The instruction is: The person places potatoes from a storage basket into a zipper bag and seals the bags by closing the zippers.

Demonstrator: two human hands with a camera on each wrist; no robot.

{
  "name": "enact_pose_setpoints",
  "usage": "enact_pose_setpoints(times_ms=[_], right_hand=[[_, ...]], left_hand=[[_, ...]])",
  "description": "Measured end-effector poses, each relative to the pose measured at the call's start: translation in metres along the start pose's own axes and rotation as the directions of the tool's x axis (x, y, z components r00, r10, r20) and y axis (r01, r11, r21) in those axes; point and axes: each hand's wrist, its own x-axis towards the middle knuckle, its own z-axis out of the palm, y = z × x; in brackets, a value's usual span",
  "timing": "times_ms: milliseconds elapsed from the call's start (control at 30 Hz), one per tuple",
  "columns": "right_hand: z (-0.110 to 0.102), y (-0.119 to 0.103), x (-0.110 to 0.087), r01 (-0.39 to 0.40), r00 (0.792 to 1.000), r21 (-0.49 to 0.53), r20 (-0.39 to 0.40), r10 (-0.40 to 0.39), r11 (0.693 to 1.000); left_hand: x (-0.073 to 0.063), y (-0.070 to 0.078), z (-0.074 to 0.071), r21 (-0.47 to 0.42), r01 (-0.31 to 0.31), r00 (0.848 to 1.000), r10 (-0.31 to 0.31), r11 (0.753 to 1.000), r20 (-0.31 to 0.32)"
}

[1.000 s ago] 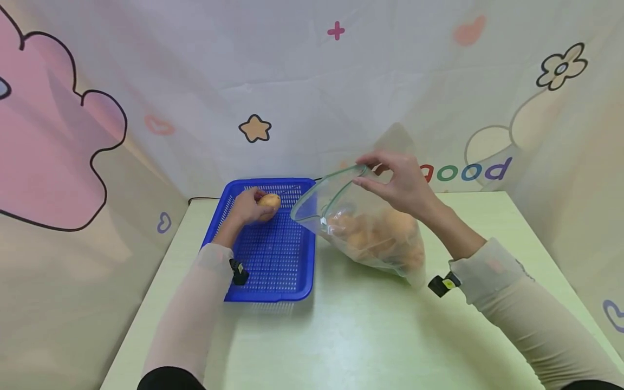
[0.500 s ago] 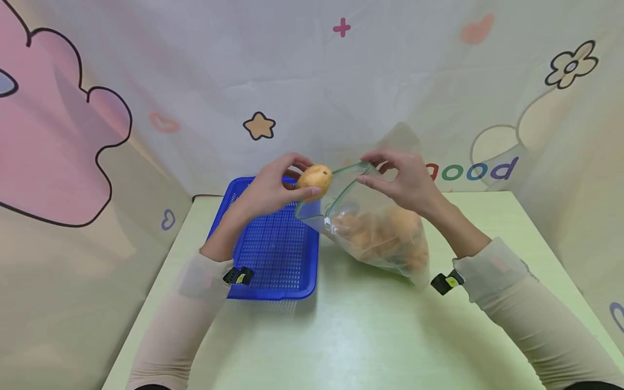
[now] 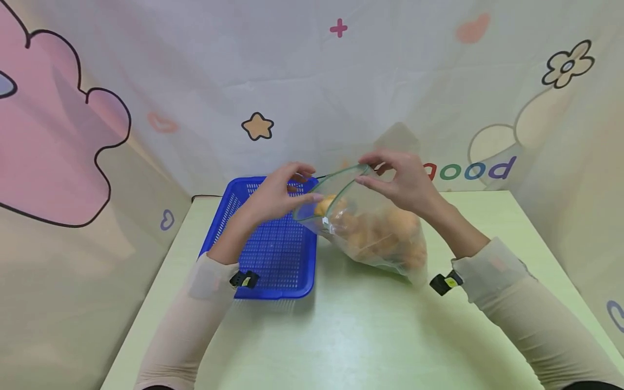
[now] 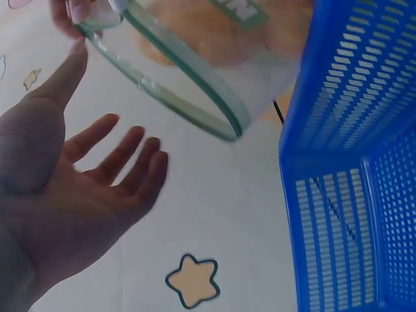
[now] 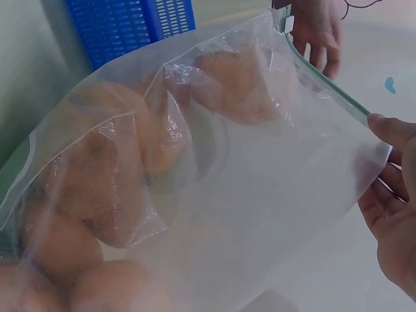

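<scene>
A clear zip-top bag (image 3: 375, 260) with green seal edges and a white slider bulges with several potatoes (image 3: 403, 223). My right hand (image 3: 402, 181) pinches the far corner of its mouth between thumb and fingers, holding it up and spread. Just inside the mouth lies a yellow potato (image 3: 325, 206), partly seen through the film. At the left of the opening, my left hand (image 3: 278, 194) has its fingers spread and relaxed, with nothing in its grasp. In the left wrist view, the palm of my left hand (image 4: 97, 188) is bare, its thumb tip right at the green rim.
A blue perforated basket (image 3: 270, 254) stands left of the bag, under my left forearm, with no potatoes visible in it. Both sit on a pale green table (image 3: 351, 336). A printed cloth backdrop (image 3: 312, 81) rises behind the table. A thin dark cord (image 3: 207, 195) runs along the back edge.
My left hand took a potato from the basket, carried it right to the bag's mouth and let it go inside. My right hand has kept its pinch on the bag.
</scene>
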Motion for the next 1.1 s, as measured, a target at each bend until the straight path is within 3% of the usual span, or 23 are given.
enact_pose_setpoints(times_ms=[100,200,300,467,667,767,867,967,1100], right_hand=[[-0.002,0.002,-0.003,-0.005,1.000,-0.010,-0.007,0.005,1.000],[-0.003,0.004,-0.004,0.003,1.000,-0.009,-0.012,-0.003,1.000],[-0.005,0.004,-0.005,0.016,1.000,-0.015,-0.019,-0.016,1.000],[-0.023,0.005,-0.012,-0.044,0.997,-0.042,-0.062,0.042,0.998],[-0.066,0.003,-0.018,-0.163,0.971,0.036,-0.170,0.167,0.986],[-0.083,0.001,-0.019,-0.167,0.960,0.092,-0.213,0.183,0.982],[-0.091,0.002,-0.023,-0.185,0.945,0.115,-0.251,0.209,0.976],[-0.089,0.005,-0.030,-0.212,0.935,0.126,-0.262,0.239,0.969],[-0.081,0.009,-0.039,-0.231,0.934,0.127,-0.249,0.256,0.965]], left_hand=[[-0.008,-0.012,-0.001,0.048,0.054,0.994,-0.058,0.997,0.095],[-0.010,-0.021,0.007,0.090,0.095,0.976,-0.111,0.991,0.189],[-0.007,-0.026,0.018,0.106,0.092,0.975,-0.111,0.990,0.191],[0.003,-0.017,0.019,0.111,0.040,0.992,-0.053,0.993,0.118],[0.025,0.023,-0.002,0.043,-0.075,0.997,0.074,0.996,0.007],[0.033,0.044,-0.013,0.018,-0.152,0.984,0.153,0.988,-0.088],[0.039,0.059,-0.018,-0.003,-0.213,0.958,0.208,0.977,-0.199],[0.044,0.062,-0.013,-0.036,-0.242,0.936,0.224,0.970,-0.271],[0.048,0.052,-0.001,-0.097,-0.228,0.936,0.190,0.969,-0.297]])
